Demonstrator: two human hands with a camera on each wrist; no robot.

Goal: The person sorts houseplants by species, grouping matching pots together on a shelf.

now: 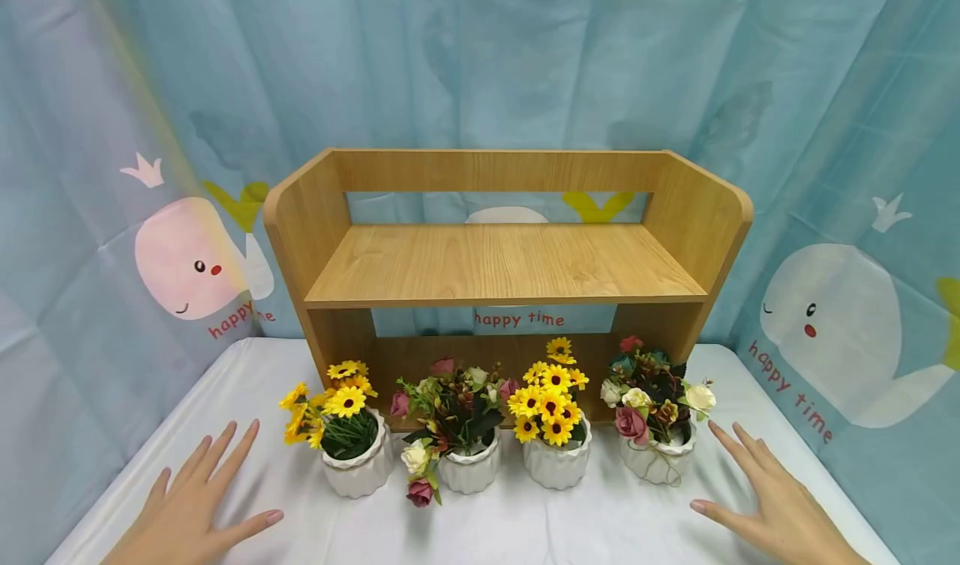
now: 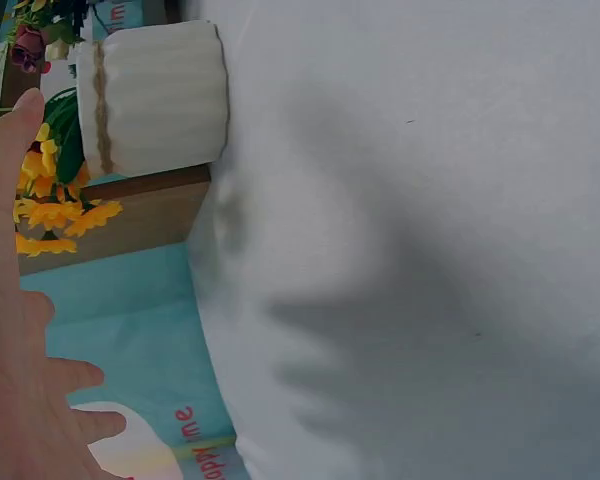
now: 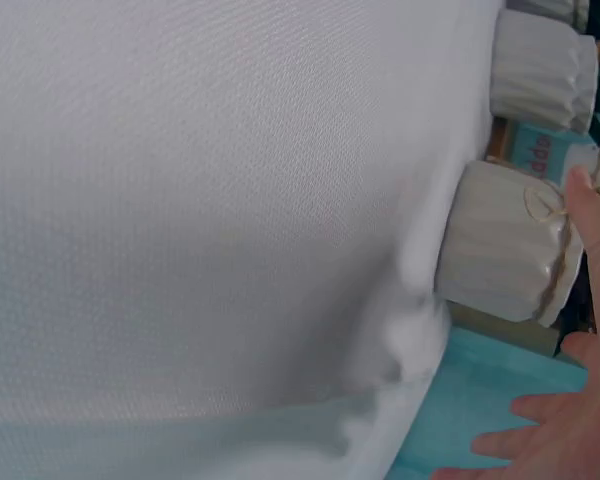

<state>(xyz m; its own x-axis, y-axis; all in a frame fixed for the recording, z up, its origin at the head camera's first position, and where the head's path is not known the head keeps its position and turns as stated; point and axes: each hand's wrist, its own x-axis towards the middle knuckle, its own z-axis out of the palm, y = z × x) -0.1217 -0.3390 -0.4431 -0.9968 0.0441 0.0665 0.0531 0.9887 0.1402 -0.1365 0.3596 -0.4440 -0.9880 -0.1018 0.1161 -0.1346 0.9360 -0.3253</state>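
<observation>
My left hand (image 1: 191, 498), fingers spread and holding nothing, hovers over the cloth at the left. Nearest to it is a white pot of yellow sunflowers (image 1: 358, 463). On the other side my right hand (image 1: 776, 502) is also spread and bare, close to a white pot of mixed roses (image 1: 652, 461) with twine round it. Between these two stand a pot of pink and white roses (image 1: 470, 467) and a second sunflower pot (image 1: 557, 461). In the left wrist view the thumb overlaps the flowers beside a ribbed white pot (image 2: 160, 100). The right wrist view has the twine-tied pot (image 3: 500, 240) by the thumb.
Behind the row of pots stands a two-tier wooden shelf (image 1: 502, 261) with raised sides. White cloth (image 1: 510, 532) covers the table. Blue curtains (image 1: 510, 65) printed with whales hang at the back and both sides.
</observation>
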